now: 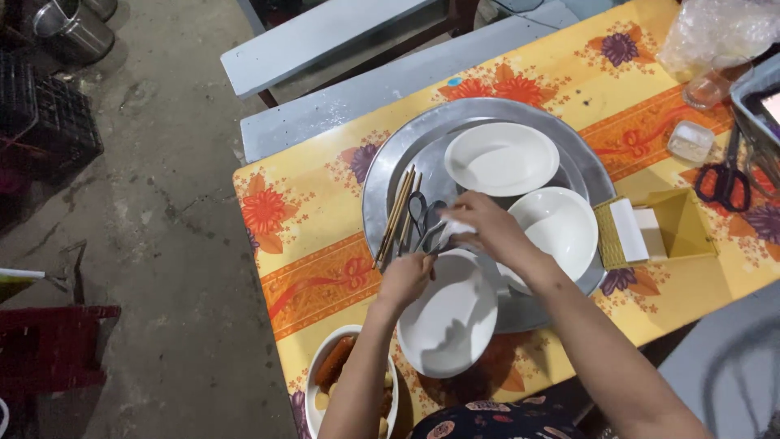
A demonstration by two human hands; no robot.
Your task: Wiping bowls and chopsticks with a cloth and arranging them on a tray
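The left hand [404, 279] is closed around the far rim of an oval white plate [448, 317], which lies at the table's near edge with its long axis running from the near-left toward the far-right, partly overlapping the rim of the round metal tray [382, 175]. The right hand [486, 228] hovers just beyond it over the tray, fingers pinched on a small white wad [455, 230], perhaps tissue, and touching what look like metal tongs [428, 237]; how the tongs are held cannot be told. Left of the hands, on the tray, chopsticks [396, 216] lie in a bundle, their long axis pointing from the near-left up toward the far side. A second oval plate [501, 158] sits at the tray's far side and a round bowl [559, 228] at its right. Off the tray, a yellow napkin holder [666, 232] stands to the right, scissors [725, 183] near the table's right edge, and a bowl of food [333, 382] at the near-left corner.
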